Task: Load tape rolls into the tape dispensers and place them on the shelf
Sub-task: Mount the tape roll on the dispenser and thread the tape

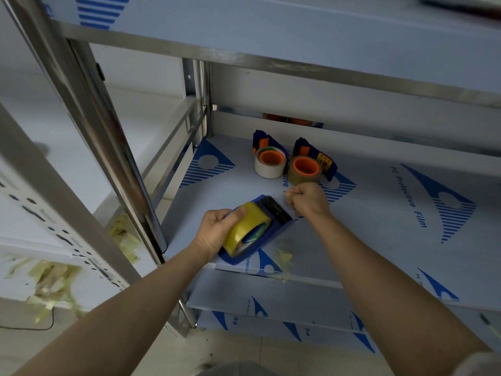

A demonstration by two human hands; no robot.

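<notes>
Tape roll [245, 230], light and stiff, sits gripped by our left hand [214, 229] in the blue dispenser [273, 226]; at two o'clock, our right hand [307, 200] pinches shut.

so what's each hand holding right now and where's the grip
Left hand grips the yellow tape roll around its outer curve, in the blue dispenser. Right hand is a closed fist; its contents can't be told.

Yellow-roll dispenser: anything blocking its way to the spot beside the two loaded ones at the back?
Nothing visible. The blue dispenser lies at the shelf's front edge; the surface beside the loaded dispensers is bare. Only the right hand hovers between.
</notes>
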